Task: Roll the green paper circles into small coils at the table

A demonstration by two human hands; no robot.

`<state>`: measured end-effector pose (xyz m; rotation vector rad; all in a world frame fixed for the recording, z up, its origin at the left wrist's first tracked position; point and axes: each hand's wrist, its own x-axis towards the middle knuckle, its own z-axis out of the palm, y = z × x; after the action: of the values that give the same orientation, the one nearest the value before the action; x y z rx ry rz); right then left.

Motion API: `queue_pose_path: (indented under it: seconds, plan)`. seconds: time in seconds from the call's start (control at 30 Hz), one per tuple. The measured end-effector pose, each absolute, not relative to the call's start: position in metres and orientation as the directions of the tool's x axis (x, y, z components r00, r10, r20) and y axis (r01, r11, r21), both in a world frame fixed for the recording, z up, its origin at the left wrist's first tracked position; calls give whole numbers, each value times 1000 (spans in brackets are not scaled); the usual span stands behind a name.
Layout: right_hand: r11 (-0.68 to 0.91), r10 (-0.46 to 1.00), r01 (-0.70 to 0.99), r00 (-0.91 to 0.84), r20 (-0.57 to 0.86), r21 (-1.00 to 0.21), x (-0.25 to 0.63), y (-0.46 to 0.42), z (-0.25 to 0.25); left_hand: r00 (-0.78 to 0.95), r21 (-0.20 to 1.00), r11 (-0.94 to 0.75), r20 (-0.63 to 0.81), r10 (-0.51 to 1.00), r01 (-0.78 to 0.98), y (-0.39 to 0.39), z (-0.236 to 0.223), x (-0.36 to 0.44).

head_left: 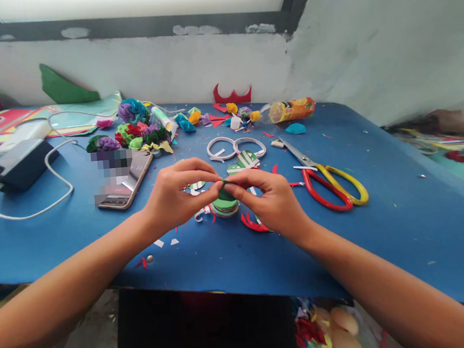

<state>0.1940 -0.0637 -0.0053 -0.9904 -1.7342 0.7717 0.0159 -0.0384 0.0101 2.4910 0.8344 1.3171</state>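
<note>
Over the middle of the blue table (402,218), my left hand (177,192) and my right hand (269,198) meet fingertip to fingertip. Both pinch a small dark green paper piece (225,188) between thumb and fingers. Just below it a stack of round green paper discs (224,206) lies on the table. Red paper crescents (253,225) lie under my right wrist. A green and white striped disc (247,159) rests just behind the hands.
Scissors with red and yellow handles (330,184) lie to the right. A phone (124,178), a power bank with white cable (18,165), crumpled paper flowers (134,125), white rings (233,147), a glue tube (164,120) and a bottle (287,110) sit behind. Another person's arm (455,122) shows far right.
</note>
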Motion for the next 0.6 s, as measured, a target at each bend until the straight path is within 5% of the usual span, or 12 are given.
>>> queue_pose_path:
  seconds: [0.3, 0.6]
  plan:
    - [487, 872, 281, -208, 443, -827, 193, -65, -3, 435, 514, -774, 640, 633, 371, -40, 15, 16]
    - [542, 839, 286, -229, 493, -790, 194, -64, -6, 442, 467, -804, 673, 593, 368, -39, 14, 16]
